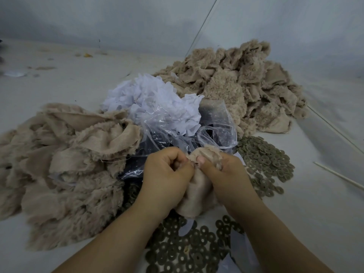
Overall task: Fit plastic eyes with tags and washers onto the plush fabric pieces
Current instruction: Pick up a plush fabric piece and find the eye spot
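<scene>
Both the left hand and right hand pinch one beige plush piece taut, probably to seat an eye, with washers spread at two o'clock.

Pale grey-white work surface, dimly and evenly lit, scattered with small scraps at far left; plain grey-blue wall behind, softly shadowed; thin pale rods lying along the right side.
</scene>
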Tool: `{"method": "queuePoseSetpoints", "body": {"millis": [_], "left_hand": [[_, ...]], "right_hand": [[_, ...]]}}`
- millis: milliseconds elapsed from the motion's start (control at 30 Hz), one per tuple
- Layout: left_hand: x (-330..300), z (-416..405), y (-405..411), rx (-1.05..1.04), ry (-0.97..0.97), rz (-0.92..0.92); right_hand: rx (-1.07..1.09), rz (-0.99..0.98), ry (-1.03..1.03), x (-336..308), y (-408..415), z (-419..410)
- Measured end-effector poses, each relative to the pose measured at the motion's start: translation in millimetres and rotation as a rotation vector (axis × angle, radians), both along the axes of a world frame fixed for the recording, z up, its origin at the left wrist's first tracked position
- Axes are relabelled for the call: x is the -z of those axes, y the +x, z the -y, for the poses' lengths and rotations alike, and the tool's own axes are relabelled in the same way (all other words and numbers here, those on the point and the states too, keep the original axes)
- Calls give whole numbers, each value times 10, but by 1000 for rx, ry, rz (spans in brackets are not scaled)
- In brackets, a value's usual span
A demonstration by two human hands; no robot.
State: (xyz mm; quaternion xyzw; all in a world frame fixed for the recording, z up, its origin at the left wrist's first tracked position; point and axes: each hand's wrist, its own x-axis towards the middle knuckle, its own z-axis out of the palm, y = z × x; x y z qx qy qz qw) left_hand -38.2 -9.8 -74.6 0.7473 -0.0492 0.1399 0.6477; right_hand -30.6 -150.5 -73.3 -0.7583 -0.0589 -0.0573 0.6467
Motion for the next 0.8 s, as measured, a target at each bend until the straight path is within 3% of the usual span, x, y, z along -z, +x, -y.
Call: {"method": "queuePoseSetpoints", "body": {"millis": [167, 267, 400, 633, 800], "left_hand": [[-2, 14, -39, -77, 126, 116], [-16, 1, -14, -94, 98, 97], [-67, 8, -58, -120, 217, 267], [-63, 14, -73, -67, 289, 292], [-11, 43, -55, -84, 402, 325]], "right_hand": [[-26, -78, 78, 30, 3, 2], [-73, -139, 114, 37, 10, 41], [-82, -209, 175, 42, 5, 54], [20, -137, 94, 30, 1, 67], [-18, -161, 92, 39, 6, 100]]}}
